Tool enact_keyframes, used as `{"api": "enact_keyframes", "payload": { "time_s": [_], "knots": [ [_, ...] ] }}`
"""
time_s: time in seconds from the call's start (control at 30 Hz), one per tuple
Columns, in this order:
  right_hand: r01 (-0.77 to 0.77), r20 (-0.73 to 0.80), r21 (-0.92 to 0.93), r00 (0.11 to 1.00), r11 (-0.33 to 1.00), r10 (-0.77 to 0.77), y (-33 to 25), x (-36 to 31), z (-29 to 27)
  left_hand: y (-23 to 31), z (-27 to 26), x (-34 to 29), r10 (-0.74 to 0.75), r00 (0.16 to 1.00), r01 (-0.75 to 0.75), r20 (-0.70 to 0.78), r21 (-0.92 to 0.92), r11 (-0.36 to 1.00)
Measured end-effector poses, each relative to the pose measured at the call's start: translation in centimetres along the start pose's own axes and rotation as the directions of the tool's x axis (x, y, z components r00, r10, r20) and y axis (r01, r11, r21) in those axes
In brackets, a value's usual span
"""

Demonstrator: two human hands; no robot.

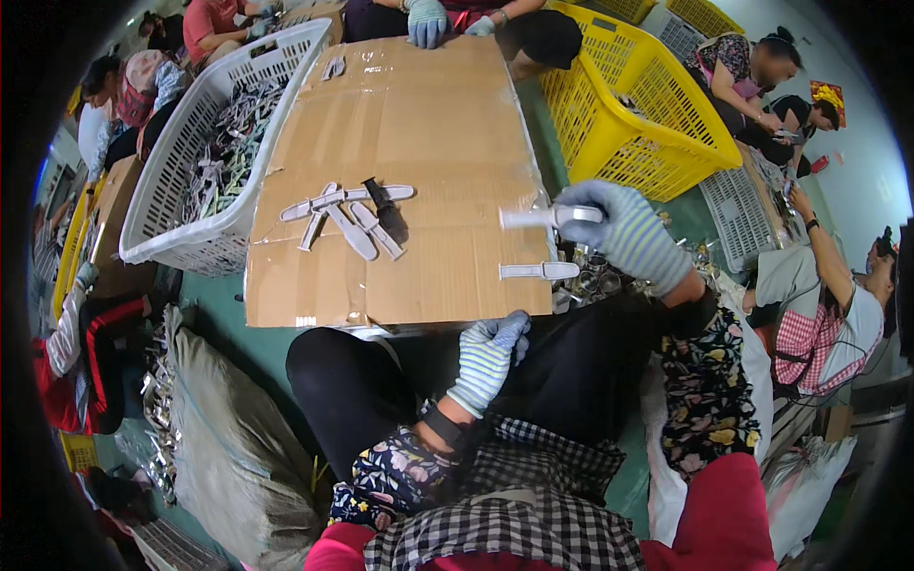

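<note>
Both gloves, on the left hand and right hand, are blue-and-white striped. The cardboard sheet at centre is tan, the basket at upper left white (its neighbour, the crate at upper right, bright yellow), the sleeves dark floral.

surface: flat brown cardboard sheet over the person's knees | middle: loose cluster of pale grey handles with one black piece among them | right edge: single grey handle lying flat | far end: small grey pieces | below: green floor
</note>
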State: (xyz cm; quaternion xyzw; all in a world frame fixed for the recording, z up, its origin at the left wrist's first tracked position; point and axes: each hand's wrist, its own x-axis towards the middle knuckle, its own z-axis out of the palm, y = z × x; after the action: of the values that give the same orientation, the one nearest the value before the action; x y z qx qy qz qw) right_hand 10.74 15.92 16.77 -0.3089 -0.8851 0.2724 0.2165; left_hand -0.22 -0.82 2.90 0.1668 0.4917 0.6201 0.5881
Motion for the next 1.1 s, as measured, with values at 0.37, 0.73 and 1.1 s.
{"api": "enact_keyframes", "payload": {
  "time_s": [0.37, 0.73, 1.1],
  "knots": [
    [-0.578, 0.210, 0.554, 0.793, 0.599, 0.572, 6.0, -2.3, 1.5, -0.7, 0.3, 0.3, -0.014, 1.000, 0.014, 0.004, 0.010, 1.000],
    [-0.536, 0.253, 0.452, 0.844, 0.713, 0.473, 7.6, -0.3, 4.3, -0.4, 0.4, 0.3, 0.001, 1.000, 0.000, -0.004, 0.032, 0.999],
    [-0.544, 0.253, 0.445, 0.838, 0.711, 0.483, 7.7, -0.4, 5.0, 0.0, 0.6, 0.2, -0.019, 1.000, 0.019, -0.017, 0.040, 0.999]
  ]
}}
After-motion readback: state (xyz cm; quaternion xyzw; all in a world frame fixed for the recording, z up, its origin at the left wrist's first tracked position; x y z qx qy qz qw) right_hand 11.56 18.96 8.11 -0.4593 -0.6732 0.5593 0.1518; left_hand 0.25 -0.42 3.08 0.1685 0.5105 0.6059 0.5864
